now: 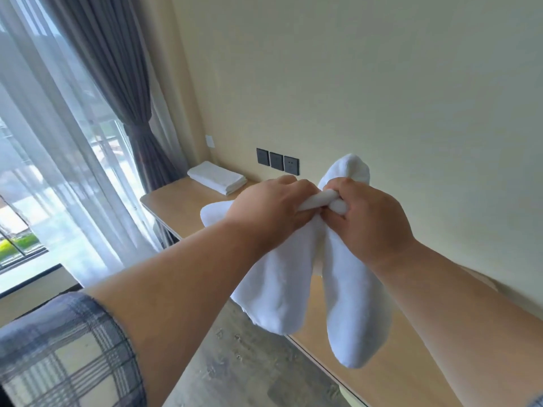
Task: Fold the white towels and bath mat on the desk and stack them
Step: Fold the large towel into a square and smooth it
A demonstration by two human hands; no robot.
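Head | left hand [270,212], right hand [367,218] clenched on towel [346,304] | hanging lengthwise downward

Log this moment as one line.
hands: left and right gripping towel | towel: raised above desk | folded stack: far end

Hotel room: desk [182,205], folded towels [217,177], curtains [117,83].

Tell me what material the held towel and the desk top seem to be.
Held towel: looks like white terry cloth, probably cotton; its surface is fuzzy and it hangs limp. Desk top: light wood-look board, smooth and matte; whether laminate or real wood cannot be told.
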